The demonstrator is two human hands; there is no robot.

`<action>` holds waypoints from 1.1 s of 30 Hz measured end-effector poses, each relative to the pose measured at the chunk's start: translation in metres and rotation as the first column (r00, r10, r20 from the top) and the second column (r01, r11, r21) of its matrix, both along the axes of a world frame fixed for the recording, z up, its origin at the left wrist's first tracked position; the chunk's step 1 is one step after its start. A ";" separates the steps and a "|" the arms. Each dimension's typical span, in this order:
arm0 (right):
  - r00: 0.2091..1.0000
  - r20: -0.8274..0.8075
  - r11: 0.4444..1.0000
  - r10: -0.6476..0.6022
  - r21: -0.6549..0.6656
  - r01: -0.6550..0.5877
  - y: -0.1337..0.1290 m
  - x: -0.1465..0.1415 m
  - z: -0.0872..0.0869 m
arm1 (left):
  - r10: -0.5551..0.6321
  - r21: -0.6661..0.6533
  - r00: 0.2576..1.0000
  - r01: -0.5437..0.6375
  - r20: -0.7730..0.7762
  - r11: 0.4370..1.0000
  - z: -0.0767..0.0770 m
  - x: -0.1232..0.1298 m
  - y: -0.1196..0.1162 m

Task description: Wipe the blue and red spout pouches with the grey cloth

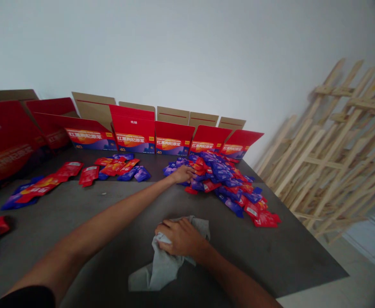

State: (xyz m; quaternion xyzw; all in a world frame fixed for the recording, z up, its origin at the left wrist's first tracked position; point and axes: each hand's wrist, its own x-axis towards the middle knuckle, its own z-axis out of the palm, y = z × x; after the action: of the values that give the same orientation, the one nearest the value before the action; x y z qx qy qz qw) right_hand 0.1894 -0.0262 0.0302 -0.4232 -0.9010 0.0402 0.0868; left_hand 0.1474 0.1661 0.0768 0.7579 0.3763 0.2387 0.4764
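My left hand (183,174) reaches to the left edge of a large pile of red and purple sachets (221,173); its fingers touch the pile, and whether they grip a sachet is too small to tell. A crumpled grey cloth (163,267) lies on the dark table (119,239), with my right hand (179,237) pressed on it and the fingers curled round a fold. Smaller groups of sachets (118,167) lie left of my left hand, below the boxes.
Open red cartons (172,137) stand in a row along the wall, with larger red boxes (7,141) at the left. More sachets (41,188) lie at the left. Wooden easels (325,162) lean beyond the table's right edge.
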 end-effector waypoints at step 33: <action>0.999 -0.032 1.000 -0.013 -0.019 0.012 -0.001 0.000 -0.004 | 0.584 0.139 0.685 -0.590 -0.436 0.795 -0.035 -0.145 0.080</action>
State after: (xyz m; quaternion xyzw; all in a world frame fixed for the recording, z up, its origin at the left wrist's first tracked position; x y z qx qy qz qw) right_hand 0.1893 -0.0269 0.0262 -0.4289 -0.8964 0.0551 0.0976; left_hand 0.0026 0.2461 0.0421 0.6284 0.7013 0.1908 0.2771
